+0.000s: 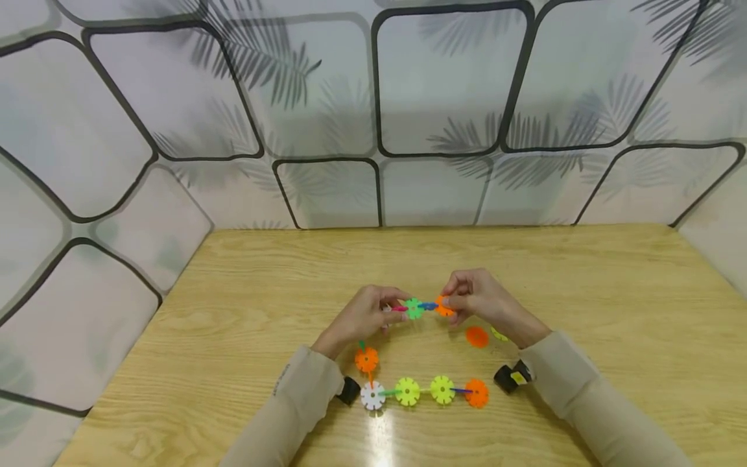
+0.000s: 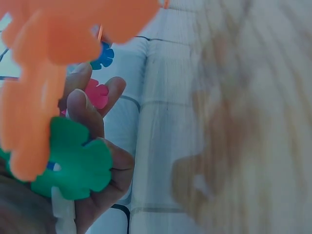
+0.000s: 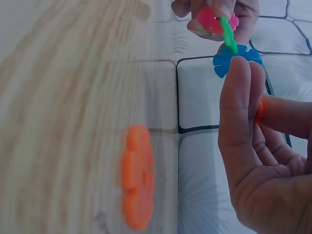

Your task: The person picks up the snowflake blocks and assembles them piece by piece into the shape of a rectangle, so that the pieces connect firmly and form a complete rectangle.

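Linked notched plastic discs form a bent chain on and above the wooden table. My left hand [image 1: 364,318] pinches a pink disc [image 3: 207,20] between thumb and fingers. A green disc [image 1: 414,309] and a blue disc [image 3: 224,63] continue the chain rightward from there. At that end my right hand [image 1: 489,303] pinches an orange disc [image 1: 445,307], its edge right beside the blue one. Below the left hand the chain comes down through another green disc [image 2: 80,161] and an orange disc [image 1: 366,359] to a white disc [image 1: 372,395]. Part of it is hidden behind the left hand.
From the white disc, a row with two yellow discs [image 1: 407,392] runs right to an orange end disc [image 1: 476,393]. A loose orange disc [image 1: 477,336] lies under the right hand. A yellow disc [image 1: 498,334] is partly covered by the right wrist. A patterned wall [image 1: 438,194] stands behind the table.
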{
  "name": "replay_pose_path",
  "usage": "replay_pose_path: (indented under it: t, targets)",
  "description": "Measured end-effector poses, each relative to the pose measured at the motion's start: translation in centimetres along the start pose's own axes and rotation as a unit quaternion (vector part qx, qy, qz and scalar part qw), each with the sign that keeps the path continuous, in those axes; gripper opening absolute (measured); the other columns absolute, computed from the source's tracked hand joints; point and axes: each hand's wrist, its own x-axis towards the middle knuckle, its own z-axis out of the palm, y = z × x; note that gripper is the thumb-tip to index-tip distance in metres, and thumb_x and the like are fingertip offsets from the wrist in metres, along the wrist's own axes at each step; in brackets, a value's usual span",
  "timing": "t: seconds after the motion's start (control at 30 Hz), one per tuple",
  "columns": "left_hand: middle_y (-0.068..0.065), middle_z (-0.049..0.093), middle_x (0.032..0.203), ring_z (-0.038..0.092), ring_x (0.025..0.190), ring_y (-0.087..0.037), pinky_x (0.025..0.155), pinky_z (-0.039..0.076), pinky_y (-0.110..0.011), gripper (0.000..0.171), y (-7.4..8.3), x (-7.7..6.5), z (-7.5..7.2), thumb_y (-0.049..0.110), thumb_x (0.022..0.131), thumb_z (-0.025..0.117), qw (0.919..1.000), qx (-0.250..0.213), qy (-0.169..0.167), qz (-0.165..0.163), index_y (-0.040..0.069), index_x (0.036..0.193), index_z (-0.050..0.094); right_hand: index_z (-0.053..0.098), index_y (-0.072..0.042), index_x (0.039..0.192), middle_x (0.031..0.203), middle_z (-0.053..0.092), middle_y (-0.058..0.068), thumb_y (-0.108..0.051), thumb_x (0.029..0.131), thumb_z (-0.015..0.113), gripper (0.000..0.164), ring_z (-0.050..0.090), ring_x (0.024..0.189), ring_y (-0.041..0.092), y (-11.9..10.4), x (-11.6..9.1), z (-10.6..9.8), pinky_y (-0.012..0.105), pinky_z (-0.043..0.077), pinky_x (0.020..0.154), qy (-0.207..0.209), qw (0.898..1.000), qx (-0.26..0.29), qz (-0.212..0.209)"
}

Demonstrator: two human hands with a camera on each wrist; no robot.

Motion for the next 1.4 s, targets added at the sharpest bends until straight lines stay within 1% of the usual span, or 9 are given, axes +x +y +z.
replay_pose_path:
  t: [0.23,0.37,0.5,0.67,0.83,1.0,1.13,1.27,1.4]
  targets:
    - [-0.008,0.071,0.091,0.054,0.056,-0.011,0.053,0.048,-0.025,0.032,-0.1,-0.1,0.3,-0.001,0.095,0.069,0.9999,-0.008,-0.008,-0.003,-0.007,0.126,0.066,0.06,-0.001,0.089,0.077,0.068,0.013,0.01,0.095,0.06,0.013,0.069,0.061,0.026,-0.2,-0.3,0.1,0.043,0.061,0.064,-0.016,1.0,0.001,-0.018]
    - [-0.005,0.069,0.091,0.056,0.062,-0.012,0.056,0.047,-0.023,0.034,0.4,0.0,0.3,0.002,0.095,0.07,0.9995,-0.005,-0.032,-0.005,-0.002,0.129,0.066,0.06,0.006,0.094,0.08,0.068,0.012,0.004,0.097,0.062,0.005,0.069,0.065,0.03,-0.8,-0.6,-1.0,0.045,0.061,0.067,-0.047,0.998,-0.022,-0.025]
    - [-0.003,0.067,0.091,0.057,0.064,-0.013,0.057,0.044,-0.024,0.037,0.8,-0.1,0.1,0.007,0.096,0.07,0.9982,0.002,-0.061,-0.004,0.0,0.132,0.064,0.06,0.011,0.104,0.082,0.069,0.015,-0.001,0.1,0.06,0.012,0.07,0.068,0.029,-1.0,-1.0,-2.1,0.043,0.061,0.067,-0.077,0.995,-0.06,-0.032]
    - [-0.006,0.063,0.093,0.055,0.068,-0.014,0.059,0.042,-0.026,0.04,0.3,-0.4,-0.3,0.012,0.101,0.064,0.9975,0.0,-0.067,-0.02,0.0,0.138,0.057,0.058,0.014,0.112,0.089,0.07,0.021,-0.002,0.102,0.057,0.019,0.07,0.071,0.028,-0.9,-1.5,-3.1,0.042,0.06,0.069,-0.083,0.994,-0.073,-0.017]
    - [-0.012,0.06,0.096,0.056,0.073,-0.017,0.063,0.043,-0.029,0.042,-0.5,-1.0,-0.5,0.02,0.106,0.057,0.997,-0.034,-0.049,-0.049,0.0,0.143,0.05,0.057,0.016,0.111,0.092,0.069,0.022,-0.002,0.101,0.058,0.021,0.07,0.075,0.03,-1.0,-1.8,-4.1,0.044,0.06,0.071,-0.084,0.993,-0.084,-0.024]
    - [-0.014,0.057,0.096,0.053,0.073,-0.02,0.066,0.046,-0.03,0.044,-0.6,-1.5,-0.6,0.017,0.109,0.049,0.9919,-0.079,0.007,-0.099,-0.001,0.147,0.038,0.06,0.015,0.107,0.088,0.069,0.017,0.002,0.098,0.061,0.016,0.067,0.073,0.027,-0.7,-1.9,-4.7,0.039,0.059,0.068,-0.099,0.985,-0.132,-0.05]
    - [-0.016,0.052,0.1,0.053,0.075,-0.021,0.069,0.05,-0.03,0.039,-0.1,-2.0,-0.5,0.016,0.11,0.044,0.9818,-0.135,0.047,-0.125,0.0,0.144,0.036,0.065,0.011,0.103,0.085,0.069,0.008,0.006,0.093,0.064,0.011,0.064,0.072,0.021,-0.3,-2.0,-4.8,0.033,0.056,0.064,-0.09,0.968,-0.213,-0.092]
    - [-0.014,0.05,0.1,0.051,0.078,-0.02,0.07,0.053,-0.029,0.031,0.3,-3.2,-0.1,0.016,0.111,0.042,0.97,-0.19,0.053,-0.142,0.0,0.137,0.038,0.072,0.003,0.097,0.087,0.07,0.003,0.007,0.087,0.071,0.01,0.064,0.076,0.015,0.3,-2.1,-4.6,0.03,0.055,0.066,-0.08,0.937,-0.307,-0.147]
    - [-0.011,0.051,0.092,0.05,0.075,-0.018,0.067,0.05,-0.029,0.024,0.3,-5.0,0.3,0.016,0.111,0.04,0.9719,-0.183,0.032,-0.144,-0.001,0.127,0.04,0.075,-0.003,0.095,0.091,0.07,-0.001,-0.001,0.082,0.082,0.015,0.061,0.081,0.013,0.7,-2.6,-4.5,0.031,0.053,0.071,-0.091,0.908,-0.37,-0.173]
